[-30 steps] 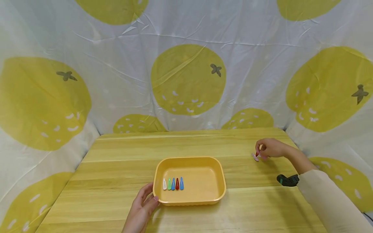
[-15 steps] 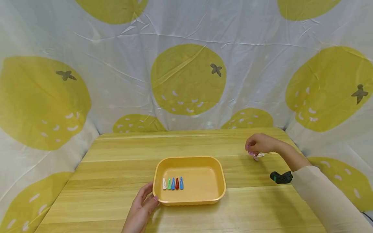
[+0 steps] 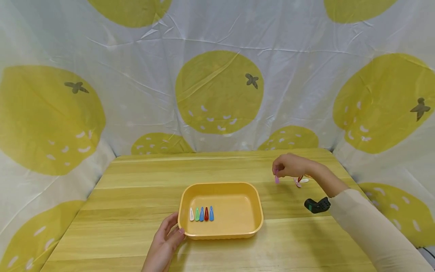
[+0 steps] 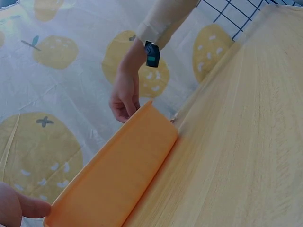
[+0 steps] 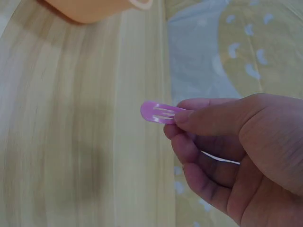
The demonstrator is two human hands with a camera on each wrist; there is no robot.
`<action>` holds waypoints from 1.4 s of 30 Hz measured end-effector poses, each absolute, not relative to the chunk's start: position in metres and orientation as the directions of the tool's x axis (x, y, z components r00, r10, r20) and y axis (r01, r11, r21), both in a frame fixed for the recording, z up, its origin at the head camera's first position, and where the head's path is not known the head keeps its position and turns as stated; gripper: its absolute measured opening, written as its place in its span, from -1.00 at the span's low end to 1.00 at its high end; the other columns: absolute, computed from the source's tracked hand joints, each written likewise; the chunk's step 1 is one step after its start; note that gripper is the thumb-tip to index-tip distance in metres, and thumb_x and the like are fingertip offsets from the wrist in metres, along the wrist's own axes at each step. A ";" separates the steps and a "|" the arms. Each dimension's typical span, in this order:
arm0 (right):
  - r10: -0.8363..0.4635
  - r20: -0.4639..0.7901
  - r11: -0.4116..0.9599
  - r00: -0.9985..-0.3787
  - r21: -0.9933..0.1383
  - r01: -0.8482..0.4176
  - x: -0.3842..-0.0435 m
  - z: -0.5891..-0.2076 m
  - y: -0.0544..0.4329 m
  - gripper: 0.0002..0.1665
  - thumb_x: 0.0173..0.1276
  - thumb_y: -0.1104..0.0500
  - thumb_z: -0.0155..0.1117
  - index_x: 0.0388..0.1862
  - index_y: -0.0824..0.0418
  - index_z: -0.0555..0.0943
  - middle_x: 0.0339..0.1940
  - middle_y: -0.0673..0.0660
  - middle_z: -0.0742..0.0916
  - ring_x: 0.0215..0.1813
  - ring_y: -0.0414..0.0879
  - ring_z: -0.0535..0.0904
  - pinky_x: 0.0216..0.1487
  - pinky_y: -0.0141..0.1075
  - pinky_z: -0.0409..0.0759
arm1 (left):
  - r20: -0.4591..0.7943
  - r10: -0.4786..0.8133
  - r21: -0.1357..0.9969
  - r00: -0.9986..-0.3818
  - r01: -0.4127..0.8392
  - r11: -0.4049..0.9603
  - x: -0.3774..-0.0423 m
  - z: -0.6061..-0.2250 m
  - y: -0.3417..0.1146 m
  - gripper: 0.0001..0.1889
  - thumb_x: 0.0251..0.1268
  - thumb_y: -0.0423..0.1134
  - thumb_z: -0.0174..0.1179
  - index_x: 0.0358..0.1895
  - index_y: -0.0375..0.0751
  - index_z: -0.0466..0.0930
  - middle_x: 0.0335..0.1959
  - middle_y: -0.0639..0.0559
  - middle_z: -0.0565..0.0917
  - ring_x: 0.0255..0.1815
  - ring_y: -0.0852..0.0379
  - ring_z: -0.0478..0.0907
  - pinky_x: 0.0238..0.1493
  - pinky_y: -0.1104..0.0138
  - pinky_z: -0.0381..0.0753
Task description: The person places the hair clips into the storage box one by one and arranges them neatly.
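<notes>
My right hand (image 3: 290, 165) pinches a purple snap hair clip (image 5: 158, 112) between thumb and fingers, above the table to the right of the tray. In the right wrist view the clip's rounded end points away from the fingertips. My left hand (image 3: 166, 240) holds the near left corner of a yellow tray (image 3: 234, 236), its thumb at the rim. Inside the tray, on the left, several snap clips stand in a row: a white clip (image 3: 192, 214), a green clip (image 3: 197, 214), a blue clip (image 3: 202, 214), a red clip (image 3: 206, 214) and another blue clip (image 3: 212, 214).
Behind the right hand, a few more clips (image 3: 297, 183) lie in a loose group on the wooden table (image 3: 136, 189), partly covered by the wrist. A black wrist device (image 3: 317, 205) sits at the right sleeve. A fruit-print curtain (image 3: 217, 94) surrounds the table's back and sides.
The right hand has lifted the purple clip from the loose group and moved left towards the tray. The left hand and the tray have stayed in place.
</notes>
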State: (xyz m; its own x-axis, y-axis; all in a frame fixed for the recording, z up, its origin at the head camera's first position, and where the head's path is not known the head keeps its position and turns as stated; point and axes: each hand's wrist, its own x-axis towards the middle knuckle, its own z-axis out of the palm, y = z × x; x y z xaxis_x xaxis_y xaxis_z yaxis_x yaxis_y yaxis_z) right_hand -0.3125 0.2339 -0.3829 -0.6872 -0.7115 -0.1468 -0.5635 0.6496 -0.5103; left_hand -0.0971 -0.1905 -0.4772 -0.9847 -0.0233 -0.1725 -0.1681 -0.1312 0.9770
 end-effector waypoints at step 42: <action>-0.850 -0.138 0.504 -0.509 -0.497 -0.707 -0.304 -0.373 0.125 -0.84 0.52 0.35 0.22 -0.29 0.19 0.65 -0.40 -0.13 0.78 -0.58 -0.26 0.37 -0.47 -0.38 0.30 | -0.167 -0.030 0.976 -0.986 -0.161 -0.148 -0.096 -0.475 -0.189 -0.38 0.54 -0.53 0.01 0.57 -0.43 0.04 0.55 -0.43 0.12 0.52 -0.40 0.14 0.25 0.20 0.59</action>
State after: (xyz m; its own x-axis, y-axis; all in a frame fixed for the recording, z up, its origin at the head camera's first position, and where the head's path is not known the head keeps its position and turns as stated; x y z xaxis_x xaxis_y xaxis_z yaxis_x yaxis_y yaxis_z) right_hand -0.3040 0.1255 -0.3727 -0.5090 -0.8497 -0.1377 -0.7066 0.5038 -0.4969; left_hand -0.0963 -0.1892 -0.4751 -0.9855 -0.0301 -0.1670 -0.1608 -0.1481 0.9758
